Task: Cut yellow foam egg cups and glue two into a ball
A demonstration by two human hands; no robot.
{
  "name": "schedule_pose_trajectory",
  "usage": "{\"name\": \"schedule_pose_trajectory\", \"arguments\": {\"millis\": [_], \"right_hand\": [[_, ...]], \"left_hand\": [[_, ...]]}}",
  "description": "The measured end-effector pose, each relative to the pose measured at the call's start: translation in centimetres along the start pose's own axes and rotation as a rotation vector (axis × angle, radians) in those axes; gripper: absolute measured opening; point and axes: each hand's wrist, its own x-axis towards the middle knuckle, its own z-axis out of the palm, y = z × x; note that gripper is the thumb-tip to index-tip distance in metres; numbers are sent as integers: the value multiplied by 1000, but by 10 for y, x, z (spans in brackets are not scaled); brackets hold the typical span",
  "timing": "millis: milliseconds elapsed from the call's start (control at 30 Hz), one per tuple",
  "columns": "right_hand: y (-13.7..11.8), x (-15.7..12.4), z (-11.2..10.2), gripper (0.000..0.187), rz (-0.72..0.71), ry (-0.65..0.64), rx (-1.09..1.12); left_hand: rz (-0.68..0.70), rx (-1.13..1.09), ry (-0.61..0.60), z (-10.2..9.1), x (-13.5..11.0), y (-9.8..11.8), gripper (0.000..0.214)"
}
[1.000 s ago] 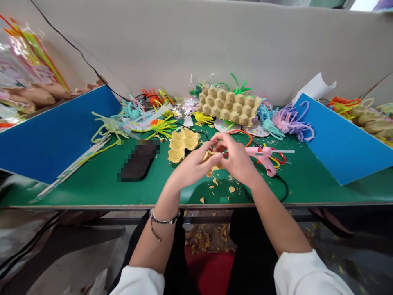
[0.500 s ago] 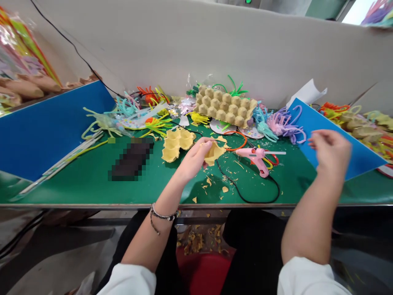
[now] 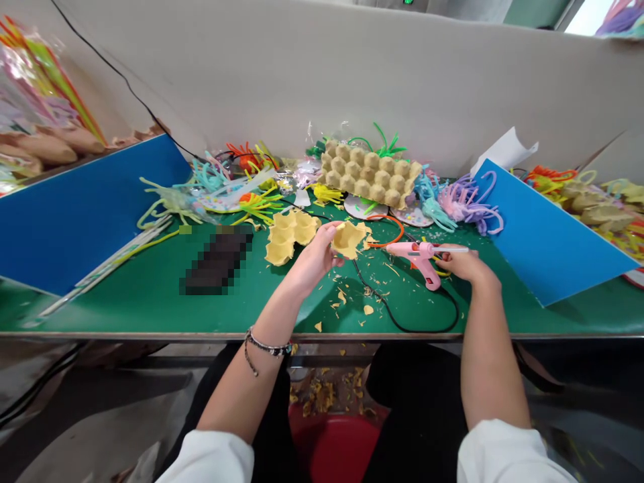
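My left hand is closed on a torn yellow egg carton cup, held with its hollow side showing above the table. Just left of it, a larger piece of yellow egg carton lies on the green surface. My right hand reaches in behind a pink glue gun, fingers stretched leftward close to the clear glue stick at the gun's rear. Its fingertips are partly hidden, and I cannot tell whether they touch the stick or the yellow loop beneath.
A whole egg tray lies at the back among pipe-cleaner bundles. Blue panels stand at both sides. A black cord curls in front of the gun, near yellow scraps. A pixelated dark object lies left.
My right hand has come down and left from beside the right blue panel to the glue gun. My left hand has turned the carton cup slightly, still holding it.
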Motion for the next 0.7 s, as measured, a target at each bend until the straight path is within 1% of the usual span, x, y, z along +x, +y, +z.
{"name": "schedule_pose_trajectory", "arguments": {"millis": [200, 267, 333, 433, 500, 533, 600, 633, 667, 700], "right_hand": [[2, -6, -8, 11, 61, 69, -50], [2, -9, -10, 13, 79, 121, -41], [2, -10, -12, 15, 94, 200, -28], [-1, -8, -18, 16, 117, 361, 3], [-6, -10, -27, 17, 135, 492, 39], [-11, -13, -34, 18, 142, 551, 58], [-26, -26, -52, 24, 156, 679, 111], [-36, -38, -62, 23, 150, 721, 122], [-48, -52, -72, 23, 138, 799, 135], [-62, -67, -80, 22, 69, 919, 213]], "left_hand": [[44, -10, 20, -15, 2, 3, 31], [48, -41, 38, -19, 2, 6, 32], [36, -81, 40, -20, 2, 10, 31], [10, -136, 25, -21, 2, 14, 25], [25, -133, 27, -22, 1, 14, 18], [46, -111, 29, -23, 0, 14, 19], [103, -44, 31, -25, -1, 12, 28], [134, -17, 34, -26, -2, 12, 32], [165, 0, 42, -27, -2, 11, 34], [194, 7, 52, -28, -2, 10, 35]]}}
